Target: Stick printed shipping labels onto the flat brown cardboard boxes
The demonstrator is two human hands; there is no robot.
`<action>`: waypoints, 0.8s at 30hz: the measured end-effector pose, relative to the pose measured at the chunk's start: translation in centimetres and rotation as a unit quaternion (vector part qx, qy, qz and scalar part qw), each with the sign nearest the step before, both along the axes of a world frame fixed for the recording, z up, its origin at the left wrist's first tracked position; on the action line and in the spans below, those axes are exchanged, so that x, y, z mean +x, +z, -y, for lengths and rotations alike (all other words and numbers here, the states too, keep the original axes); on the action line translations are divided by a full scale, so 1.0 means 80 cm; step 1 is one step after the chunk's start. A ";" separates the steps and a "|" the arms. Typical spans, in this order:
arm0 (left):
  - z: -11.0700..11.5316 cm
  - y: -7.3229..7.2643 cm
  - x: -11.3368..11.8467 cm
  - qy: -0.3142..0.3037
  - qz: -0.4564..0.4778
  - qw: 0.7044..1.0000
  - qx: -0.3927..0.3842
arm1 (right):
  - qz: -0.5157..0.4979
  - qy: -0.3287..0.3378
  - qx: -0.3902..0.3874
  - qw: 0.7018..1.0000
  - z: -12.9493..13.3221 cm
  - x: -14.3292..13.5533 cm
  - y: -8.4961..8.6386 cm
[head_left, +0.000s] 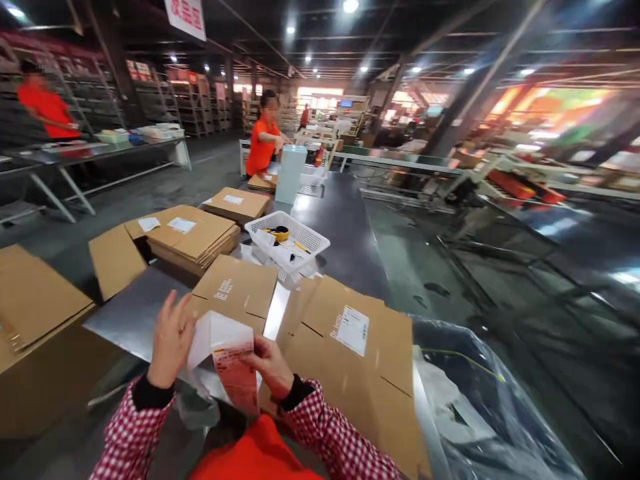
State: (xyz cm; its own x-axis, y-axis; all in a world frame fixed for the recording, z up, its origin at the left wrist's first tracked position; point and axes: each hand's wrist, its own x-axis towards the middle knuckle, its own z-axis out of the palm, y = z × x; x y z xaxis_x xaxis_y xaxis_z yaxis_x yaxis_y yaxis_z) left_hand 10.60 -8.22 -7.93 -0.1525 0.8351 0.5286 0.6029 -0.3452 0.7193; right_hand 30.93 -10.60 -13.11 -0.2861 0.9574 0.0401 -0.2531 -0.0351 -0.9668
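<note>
My right hand (273, 368) pinches the edge of a strip of printed labels (234, 367), its white backing folded over at the top and its printed part hanging down with a reddish tint. My left hand (171, 340) is raised on the strip's left side with fingers apart; whether its fingertips touch the white backing is hard to see. Beneath and beyond the strip lies a flat brown cardboard carton (235, 287) with white lettering. To the right, another flattened carton (345, 380) bears a white shipping label (353, 330).
A white plastic basket (320, 245) holding a tape roll and small tools stands on the metal table (345, 220). Stacks of flattened cartons (200, 233) lie at the left. Clear plastic film (480, 353) hangs at the right. A co-worker (263, 143) stands at the far end.
</note>
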 end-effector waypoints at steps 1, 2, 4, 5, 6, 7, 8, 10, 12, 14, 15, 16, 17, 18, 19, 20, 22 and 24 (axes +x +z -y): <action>0.010 0.004 -0.016 0.009 -0.010 1.000 0.002 | -0.012 0.019 -0.003 1.000 -0.003 -0.016 0.007; 0.021 0.006 -0.028 -0.012 -0.013 1.000 -0.016 | -0.018 0.034 -0.001 0.999 -0.006 -0.032 0.013; 0.040 0.005 -0.041 -0.099 0.008 0.991 -0.093 | -0.020 0.045 0.007 0.999 -0.010 -0.062 0.018; 0.046 0.001 -0.043 -0.131 0.032 0.982 -0.130 | -0.014 0.044 0.012 0.999 -0.011 -0.074 0.017; 0.050 -0.005 -0.045 -0.144 0.062 0.975 -0.157 | -0.004 0.041 0.017 0.999 -0.013 -0.085 0.014; 0.052 -0.012 -0.047 -0.141 0.094 0.970 -0.173 | 0.011 0.034 0.023 0.999 -0.016 -0.094 0.011; 0.050 -0.020 -0.049 -0.131 0.126 0.966 -0.182 | 0.030 0.018 0.033 0.999 -0.019 -0.100 0.007; 0.042 -0.036 -0.056 -0.126 0.169 0.956 -0.203 | 0.091 -0.030 0.075 0.993 -0.028 -0.108 0.002; 0.029 -0.047 -0.066 -0.140 0.186 0.944 -0.234 | 0.163 -0.057 0.136 0.976 -0.041 -0.111 0.001; 0.012 -0.050 -0.076 -0.154 0.187 0.935 -0.261 | 0.217 -0.052 0.168 0.960 -0.054 -0.113 0.004; 0.003 -0.049 -0.079 -0.155 0.183 0.932 -0.271 | 0.227 -0.050 0.165 0.959 -0.061 -0.115 0.004; -0.007 -0.048 -0.082 -0.153 0.178 0.931 -0.280 | 0.228 -0.055 0.152 0.960 -0.067 -0.118 0.003; -0.016 -0.047 -0.084 -0.149 0.172 0.931 -0.286 | 0.225 -0.069 0.136 0.963 -0.073 -0.122 0.001; -0.027 -0.047 -0.086 -0.143 0.162 0.932 -0.291 | 0.220 -0.087 0.119 0.964 -0.078 -0.127 -0.002; -0.037 -0.048 -0.086 -0.134 0.147 0.935 -0.293 | 0.215 -0.104 0.107 0.965 -0.083 -0.132 -0.007; -0.047 -0.051 -0.087 -0.123 0.131 0.939 -0.293 | 0.210 -0.121 0.100 0.965 -0.086 -0.138 -0.013; -0.067 -0.062 -0.089 -0.117 0.100 0.944 -0.291 | 0.198 -0.151 0.096 0.964 -0.095 -0.146 -0.026; -0.084 -0.081 -0.096 -0.146 0.071 0.944 -0.287 | 0.182 -0.176 0.083 0.964 -0.110 -0.146 -0.037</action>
State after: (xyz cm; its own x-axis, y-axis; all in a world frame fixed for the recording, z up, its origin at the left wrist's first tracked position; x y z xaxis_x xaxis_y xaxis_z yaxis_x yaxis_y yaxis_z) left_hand 2.89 -1.48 -14.40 0.0931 0.9951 -0.0329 0.4252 -0.0098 0.9051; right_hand 19.27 -1.77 -16.06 0.0318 0.9868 0.1590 0.1363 0.1533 -0.9787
